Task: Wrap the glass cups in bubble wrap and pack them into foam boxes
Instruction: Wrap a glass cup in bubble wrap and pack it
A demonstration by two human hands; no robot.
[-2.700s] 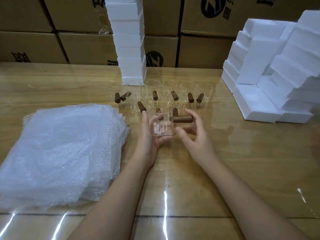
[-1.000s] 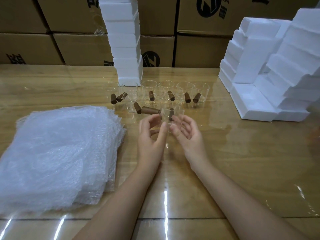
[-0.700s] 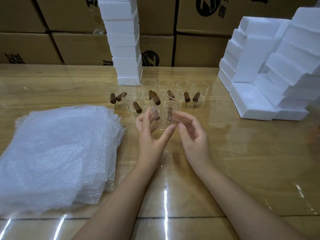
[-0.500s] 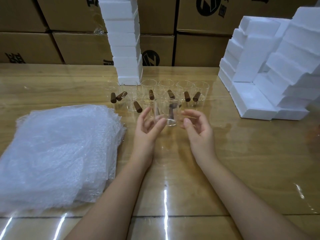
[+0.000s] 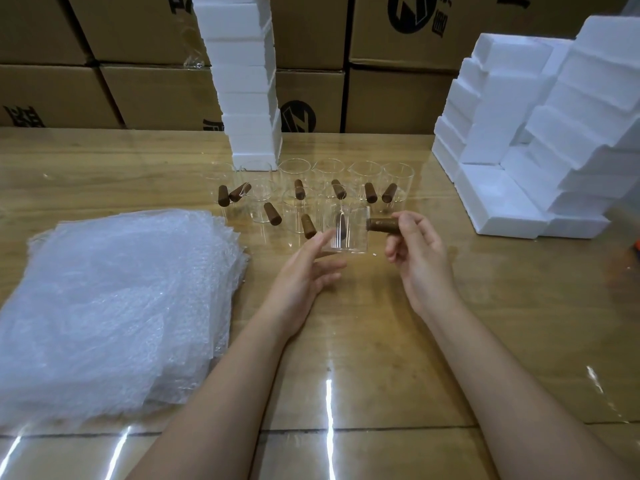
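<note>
A clear glass cup [image 5: 347, 230] with a brown wooden handle [image 5: 381, 224] is held upright just above the table. My right hand [image 5: 417, 258] pinches that handle from the right. My left hand [image 5: 304, 275] is open beside the cup's left wall, its fingertips at the glass. Behind it stand several more glass cups with brown handles [image 5: 325, 188] in two rows. A thick stack of bubble wrap sheets [image 5: 114, 306] lies at the left. White foam boxes [image 5: 540, 140] are piled at the right.
A tall column of white foam boxes [image 5: 246, 81] rises behind the cups. Brown cardboard cartons [image 5: 138, 71] line the back edge of the glossy wooden table [image 5: 381, 358].
The cup has been turned between both hands; its handle went from pointing right, to left, to right again. My right hand now pinches the handle and my left hand has opened.
</note>
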